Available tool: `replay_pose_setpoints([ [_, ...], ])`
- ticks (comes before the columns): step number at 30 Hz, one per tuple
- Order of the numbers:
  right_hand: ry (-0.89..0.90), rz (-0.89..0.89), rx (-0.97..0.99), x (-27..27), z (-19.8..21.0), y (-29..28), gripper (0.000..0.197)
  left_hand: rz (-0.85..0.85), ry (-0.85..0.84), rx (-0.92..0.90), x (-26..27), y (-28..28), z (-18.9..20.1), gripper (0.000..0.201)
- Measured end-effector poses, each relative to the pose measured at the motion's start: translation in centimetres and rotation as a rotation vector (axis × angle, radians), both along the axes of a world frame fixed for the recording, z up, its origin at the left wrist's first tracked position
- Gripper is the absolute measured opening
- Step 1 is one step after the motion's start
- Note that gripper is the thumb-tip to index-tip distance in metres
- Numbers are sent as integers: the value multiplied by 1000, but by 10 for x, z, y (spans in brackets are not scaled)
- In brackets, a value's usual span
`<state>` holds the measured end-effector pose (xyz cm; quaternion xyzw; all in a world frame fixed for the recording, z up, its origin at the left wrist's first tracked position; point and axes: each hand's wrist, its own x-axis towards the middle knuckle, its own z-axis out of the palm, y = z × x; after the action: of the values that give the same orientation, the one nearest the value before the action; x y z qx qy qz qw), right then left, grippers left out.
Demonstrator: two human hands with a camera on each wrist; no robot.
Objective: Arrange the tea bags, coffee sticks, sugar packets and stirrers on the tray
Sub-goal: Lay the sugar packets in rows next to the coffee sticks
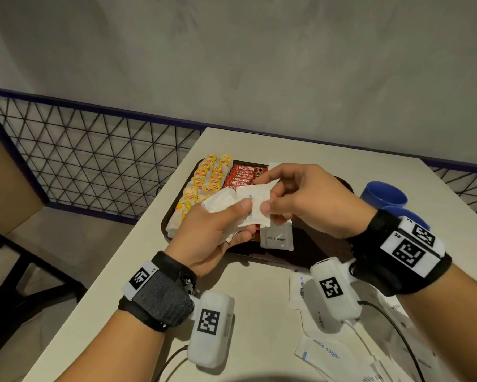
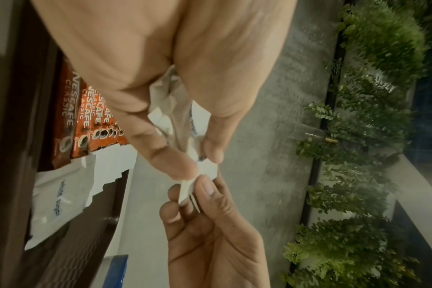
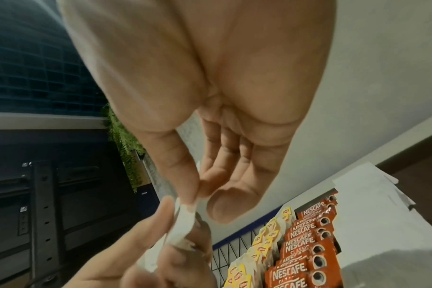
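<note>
Above the tray's (image 1: 339,245) six o'clock edge, my left hand (image 1: 215,235) grips a sugar packet stack (image 1: 223,201); my right hand (image 1: 309,199) pinches one packet (image 1: 255,208). They look light, limp, slippery; best held by edges.

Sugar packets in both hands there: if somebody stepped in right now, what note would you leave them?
Left hand grips a bunch of white sugar packets above the tray.
Right hand pinches one packet from that bunch.
Done: tea bags and coffee sticks lie in rows on the tray; one sugar packet lies beside them.
Left: lay down the held packets, then the loose ones on the table. No stirrers visible.
</note>
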<state>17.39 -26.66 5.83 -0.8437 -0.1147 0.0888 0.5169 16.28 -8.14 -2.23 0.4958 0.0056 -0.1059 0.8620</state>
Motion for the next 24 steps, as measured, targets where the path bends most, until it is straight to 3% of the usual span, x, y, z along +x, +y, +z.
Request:
replay_pose_setpoints([
  [5, 105, -63, 120, -2, -5, -5, 11, -77, -60, -23, -2, -1, -3, 44],
  [10, 131, -39, 180, -4, -10, -9, 20, -90, -78, -55, -1, -2, -4, 50],
  [14, -12, -140, 159, 5, -9, -17, 17, -26, -13, -34, 0, -2, -4, 26],
  [17, 26, -151, 5, 16, -9, -30, 14, 110, 50, -84, 5, 1, -2, 14],
  [20, 124, -39, -266, 25, -20, -38, 15, 208, 91, -159, 10, 5, 0, 8],
  [24, 178, 75, -488, 32, -39, -39, 17, 234, 97, -182, 11, 6, 1, 7],
])
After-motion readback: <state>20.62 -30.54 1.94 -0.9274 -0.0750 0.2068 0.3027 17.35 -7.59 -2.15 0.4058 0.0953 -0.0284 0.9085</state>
